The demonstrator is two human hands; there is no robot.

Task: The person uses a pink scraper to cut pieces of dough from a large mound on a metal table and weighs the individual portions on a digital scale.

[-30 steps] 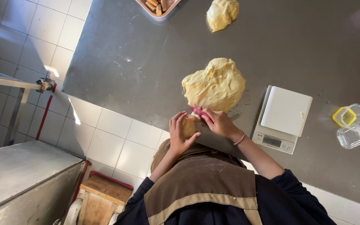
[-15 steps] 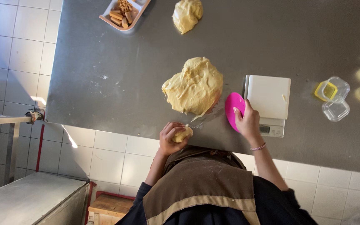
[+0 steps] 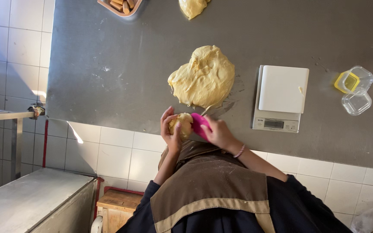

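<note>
Navy sleeves, brown apron, beaded bracelet

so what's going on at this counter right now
A person in a brown apron works dough at a steel counter. The left hand cups a small dough piece, and the right hand holds a pink plastic scraper against it. The big dough mass lies just beyond on the counter. Beside it stands a white kitchen scale with nothing on its platform.
</note>
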